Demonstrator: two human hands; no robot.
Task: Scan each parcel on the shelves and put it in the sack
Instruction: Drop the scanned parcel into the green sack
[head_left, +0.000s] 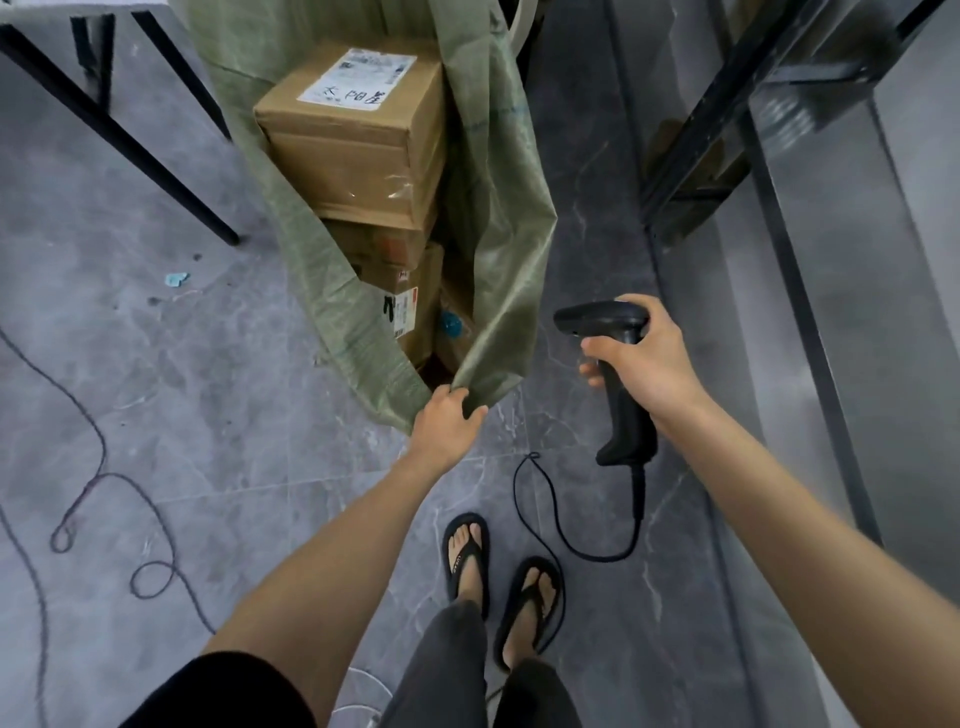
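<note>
**Holding the sack mouth open, scanner ready**

Step in hand: the sack (498, 234), green and woven, is seen at 12 o'clock, standing on the floor (208, 364). Its near rim is pinched by the left hand (447, 421), thumb over the fabric, so the mouth is held agape. No parcel is carried. The step is judged to fall between one parcel and the next.

Contents: a top parcel (353, 119), a brown carton with a white label, is lodged at the far side of the sack. The lower parcels (400, 280) are stacked beneath it.

Tool: the scanner (626, 415), black and pistol-shaped, is gripped round its handle by the right hand (644, 358) at 2 o'clock, nose turned towards the sack.

Next move, as judged: the rim must be released, and a parcel sought on the shelves (727, 130) at 1 to 3 o'clock. A brownish shape is glimpsed low in the frame; whether it is a parcel cannot be told.

Surroundings:
- scanner cable (550, 519), looped on the floor at 5 o'clock, just beside the sandalled feet (467, 551); a snag is judged possible.
- loose cord (98, 467), coiled at 8 o'clock.
- table legs (104, 119), black, at 10 o'clock.
- blue scrap (176, 279) at 9 o'clock.
</note>
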